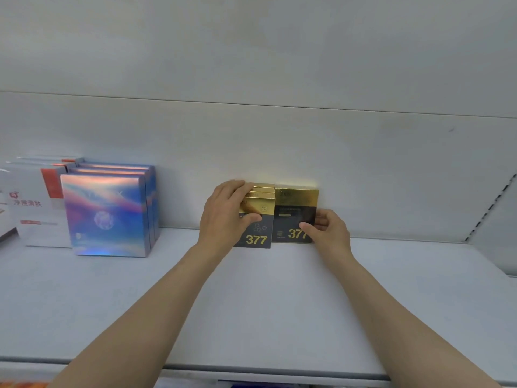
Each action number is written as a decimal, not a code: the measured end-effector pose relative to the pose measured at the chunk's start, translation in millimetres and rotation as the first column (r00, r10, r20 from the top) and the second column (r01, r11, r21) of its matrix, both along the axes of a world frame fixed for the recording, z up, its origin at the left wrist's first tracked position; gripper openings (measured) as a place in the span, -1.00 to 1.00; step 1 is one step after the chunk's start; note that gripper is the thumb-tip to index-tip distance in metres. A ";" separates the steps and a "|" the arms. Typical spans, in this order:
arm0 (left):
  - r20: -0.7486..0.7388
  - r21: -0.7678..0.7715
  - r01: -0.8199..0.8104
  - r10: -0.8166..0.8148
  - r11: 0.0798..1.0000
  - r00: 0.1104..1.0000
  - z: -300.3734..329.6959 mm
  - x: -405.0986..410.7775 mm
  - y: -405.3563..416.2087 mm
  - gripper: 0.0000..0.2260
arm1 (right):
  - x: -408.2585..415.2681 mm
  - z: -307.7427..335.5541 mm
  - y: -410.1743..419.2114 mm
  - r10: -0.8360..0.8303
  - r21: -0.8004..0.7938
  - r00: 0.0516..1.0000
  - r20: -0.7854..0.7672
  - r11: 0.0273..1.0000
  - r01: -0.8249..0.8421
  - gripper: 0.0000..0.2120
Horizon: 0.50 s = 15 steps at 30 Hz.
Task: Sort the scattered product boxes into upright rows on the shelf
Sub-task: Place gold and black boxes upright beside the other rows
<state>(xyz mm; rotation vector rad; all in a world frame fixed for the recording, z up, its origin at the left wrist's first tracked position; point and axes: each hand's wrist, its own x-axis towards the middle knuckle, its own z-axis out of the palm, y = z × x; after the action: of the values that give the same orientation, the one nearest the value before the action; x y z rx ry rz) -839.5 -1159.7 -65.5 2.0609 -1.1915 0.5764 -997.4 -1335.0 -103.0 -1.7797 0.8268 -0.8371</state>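
Note:
Gold-and-black boxes marked 377 stand upright at the back of the white shelf [279,303]. A row of three such boxes [258,233] stands on the left, and my left hand [226,217] grips it, fingers over the tops and thumb on the front face. Just to the right, a single gold-and-black box [295,208] stands against the back wall. My right hand [328,231] holds that box at its lower right corner, thumb pressed on the front.
Further left stands a row of iridescent blue-pink boxes [107,214], and beside it white boxes with red accents [33,208]. The shelf's back wall [279,149] is right behind the boxes. A slotted upright [492,203] bounds the right end.

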 end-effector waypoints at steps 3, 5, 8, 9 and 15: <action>-0.007 0.002 0.006 -0.006 1.000 1.000 -0.2 -1.6 0.1 -0.39 | 0.7 -0.1 0.5 -0.008 -0.006 1.000 -0.016 1.000 0.008 -0.72; -0.009 0.007 0.009 -0.009 1.000 1.000 0.4 -2.4 0.3 -0.38 | 1.2 -0.3 0.5 -0.013 -0.004 1.000 -0.027 1.000 0.013 -0.70; -0.012 0.023 0.016 -0.015 1.000 1.000 2.4 -3.1 1.3 -0.38 | 0.9 0.5 0.6 -0.016 -0.001 0.999 -0.049 1.000 0.016 -0.68; -0.014 0.032 0.018 -0.018 0.999 1.000 3.5 -3.4 2.0 -0.38 | -0.2 1.7 1.2 -0.015 -0.001 0.998 -0.061 1.000 0.015 -0.66; -0.042 0.120 0.050 -0.045 0.991 0.998 20.3 -3.7 14.7 -0.35 | -14.8 31.5 14.0 -0.150 -0.100 0.979 -0.140 0.986 0.137 -0.48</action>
<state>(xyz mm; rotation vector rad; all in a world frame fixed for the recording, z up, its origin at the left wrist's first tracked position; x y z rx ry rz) -843.1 -1145.0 -45.2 2.1286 -1.2768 0.4488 -1012.2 -1321.1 -71.5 -1.8955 1.0385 -0.8550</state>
